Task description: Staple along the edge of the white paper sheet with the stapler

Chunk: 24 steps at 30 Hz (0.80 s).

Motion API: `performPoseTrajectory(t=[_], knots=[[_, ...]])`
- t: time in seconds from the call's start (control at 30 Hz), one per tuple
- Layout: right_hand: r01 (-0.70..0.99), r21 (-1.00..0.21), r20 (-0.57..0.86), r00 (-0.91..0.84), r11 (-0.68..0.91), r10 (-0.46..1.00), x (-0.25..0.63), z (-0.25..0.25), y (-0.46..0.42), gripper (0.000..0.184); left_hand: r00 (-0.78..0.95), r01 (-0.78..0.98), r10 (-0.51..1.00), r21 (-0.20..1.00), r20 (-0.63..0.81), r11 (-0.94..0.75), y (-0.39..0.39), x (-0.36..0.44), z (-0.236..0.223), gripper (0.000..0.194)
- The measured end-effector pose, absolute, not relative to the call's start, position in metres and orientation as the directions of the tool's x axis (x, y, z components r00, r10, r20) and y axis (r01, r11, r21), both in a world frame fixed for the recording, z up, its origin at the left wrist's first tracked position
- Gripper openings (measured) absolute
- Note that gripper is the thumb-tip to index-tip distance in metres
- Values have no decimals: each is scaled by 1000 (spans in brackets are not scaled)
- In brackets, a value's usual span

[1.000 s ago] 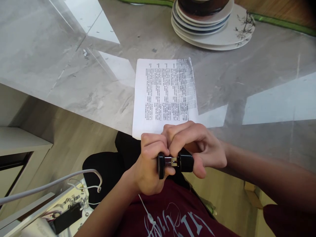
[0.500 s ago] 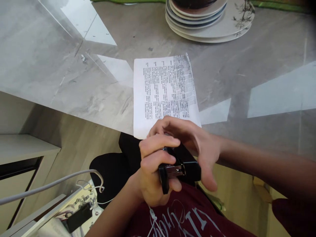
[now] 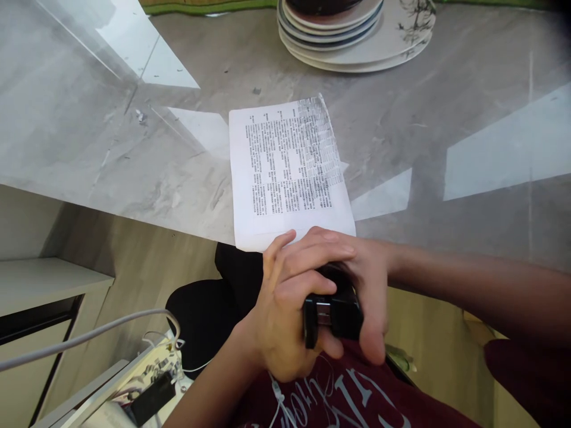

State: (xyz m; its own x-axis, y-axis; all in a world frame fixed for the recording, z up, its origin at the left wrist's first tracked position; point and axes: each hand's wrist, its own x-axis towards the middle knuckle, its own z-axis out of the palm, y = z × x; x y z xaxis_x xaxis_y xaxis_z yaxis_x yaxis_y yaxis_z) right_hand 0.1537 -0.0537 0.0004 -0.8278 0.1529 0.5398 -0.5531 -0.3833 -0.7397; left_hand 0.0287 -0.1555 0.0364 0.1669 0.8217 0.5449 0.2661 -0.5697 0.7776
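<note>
A black stapler (image 3: 339, 312) is held between my two hands near my chest, its metal front end facing me. My left hand (image 3: 285, 321) wraps around it from the left, fingers lying across its upper side. From the right, my right hand (image 3: 368, 279) is closed about the stapler's other side, with the thumb pointing down along it. Part of the stapler is hidden by the fingers. Just beyond the hands, a printed sheet of paper (image 3: 281, 172) lies on the grey table, its lower edge at the table's edge.
A stack of plates (image 3: 339, 44) with a dark bowl (image 3: 323, 5) on top stands at the back of the marbled table (image 3: 187, 178). A small scrap (image 3: 141, 116) lies on the left. Below left, a grey cable (image 3: 89, 336) crosses above a cluttered drawer (image 3: 129, 386).
My right hand has closed in around the stapler, and the two hands are closer together. The stapler has turned and shifted slightly right. The camera view has shifted a little.
</note>
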Motion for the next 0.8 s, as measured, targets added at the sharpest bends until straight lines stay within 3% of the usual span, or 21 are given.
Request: performPoseTrajectory(t=[0.1,0.23,0.37,0.5,0.8], knots=[[-621,-677,583,-780,-395,226,153,5,-57,47,162,269,808,763,566,-588,-153,30,37,31],[-470,-796,386,-880,-383,277,166,15,-62,28,150,264,817,774,557,-576,-151,30,35,31],[-497,-781,411,-865,-378,287,175,17,-62,33,159,253,819,779,551,-573,-152,30,33,33],[-381,-853,307,-919,-357,247,180,22,-61,19,187,261,827,785,531,-562,-152,28,34,28],[-425,-854,346,-895,-301,282,183,25,-57,28,168,217,874,847,456,-484,-154,26,35,28]])
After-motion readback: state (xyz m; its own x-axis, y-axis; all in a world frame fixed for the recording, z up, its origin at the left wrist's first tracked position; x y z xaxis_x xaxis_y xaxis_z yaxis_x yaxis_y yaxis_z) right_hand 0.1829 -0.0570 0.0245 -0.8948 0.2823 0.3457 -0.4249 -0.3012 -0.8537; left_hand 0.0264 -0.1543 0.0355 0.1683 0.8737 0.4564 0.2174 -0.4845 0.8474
